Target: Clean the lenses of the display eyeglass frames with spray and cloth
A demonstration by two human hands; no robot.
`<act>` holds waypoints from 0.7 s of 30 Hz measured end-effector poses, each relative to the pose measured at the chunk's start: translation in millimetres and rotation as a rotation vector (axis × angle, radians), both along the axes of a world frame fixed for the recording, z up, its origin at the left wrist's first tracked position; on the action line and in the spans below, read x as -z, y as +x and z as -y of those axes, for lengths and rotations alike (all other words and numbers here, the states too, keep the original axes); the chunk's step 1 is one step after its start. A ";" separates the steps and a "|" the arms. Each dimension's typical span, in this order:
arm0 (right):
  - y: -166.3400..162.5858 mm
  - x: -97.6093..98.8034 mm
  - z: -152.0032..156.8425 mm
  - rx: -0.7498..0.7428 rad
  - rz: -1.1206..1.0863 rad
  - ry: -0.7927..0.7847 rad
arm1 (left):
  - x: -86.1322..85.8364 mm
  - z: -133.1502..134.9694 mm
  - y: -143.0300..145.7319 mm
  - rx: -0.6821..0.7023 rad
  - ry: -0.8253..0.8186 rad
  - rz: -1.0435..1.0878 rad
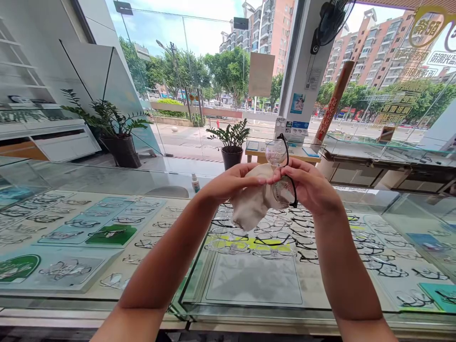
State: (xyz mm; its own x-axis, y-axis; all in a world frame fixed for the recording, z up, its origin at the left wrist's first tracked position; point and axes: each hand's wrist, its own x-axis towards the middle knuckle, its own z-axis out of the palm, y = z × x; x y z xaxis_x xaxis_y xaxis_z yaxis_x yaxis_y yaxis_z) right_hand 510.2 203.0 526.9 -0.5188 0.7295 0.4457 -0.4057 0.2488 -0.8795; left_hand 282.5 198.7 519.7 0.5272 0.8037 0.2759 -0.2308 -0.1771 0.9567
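Head view. Two bare hands meet above a glass counter (pixel 263 314), with a pair of glasses (pixel 284 190) and a pale cloth (pixel 249 209) between them. The right hand (pixel 309 184) pinches the glasses near the bridge, its thumb and fingers narrowed on the middle of the piece. The left hand (pixel 233 184) holds the cloth, its thumb laid along the upper folds; the bend of its other fingers, behind the cloth, cannot be told.

Principal relation: the long axis of the glasses stands nearly upright, its top leaning slightly toward the left hand. The upper lens (pixel 275 153) rises above the fingertips, bare of cloth; the lower lens (pixel 282 194) hangs beneath them, just beside the cloth's right-hand edge. Whether cloth and lower lens touch is unclear. The right hand is the nearer to the glasses, lying mostly on their dark-rimmed side; the left hand lies on the opposite side, its thumb tip close to the bridge and to the right fingertips.

Surroundings: beneath the hands, rows of frames (pixel 272 240) lie in the counter, well below the glasses, with a pale panel (pixel 253 280) nearer the wearer. A small spray bottle (pixel 195 184) stands beyond the left forearm. Farther off, a potted plant (pixel 232 137) stands near the window (pixel 199 28).
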 end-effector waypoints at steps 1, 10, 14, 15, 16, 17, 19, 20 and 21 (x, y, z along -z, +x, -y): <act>0.7 -0.4 0.5 0.014 -0.002 0.004 | 0.7 -1.4 -0.6 -0.025 -0.003 0.015; 4.1 -0.6 -0.9 0.082 -0.054 0.032 | 1.9 -11.3 -7.4 -0.224 0.036 0.122; 4.7 -1.5 -1.5 0.064 -0.066 0.033 | 2.5 -14.8 -11.6 -0.148 0.009 0.057; 5.4 -1.8 -1.3 0.050 -0.061 0.033 | 2.9 -16.0 -12.5 -0.114 -0.001 0.040; 6.2 -2.1 -0.9 0.034 -0.052 0.031 | 3.3 -17.2 -13.1 -0.079 -0.010 0.023; 7.2 -2.3 -0.5 0.017 -0.036 0.028 | 3.8 -18.2 -13.5 -0.047 -0.018 0.007; 9.1 -2.4 0.6 -0.023 0.009 0.023 | 4.6 -19.3 -13.5 -0.004 -0.027 -0.036; 9.7 -2.5 1.1 -0.045 0.037 0.025 | 4.9 -19.3 -13.3 0.004 -0.030 -0.068; 10.2 -2.5 1.7 -0.069 0.067 0.030 | 5.1 -19.0 -13.1 0.006 -0.032 -0.108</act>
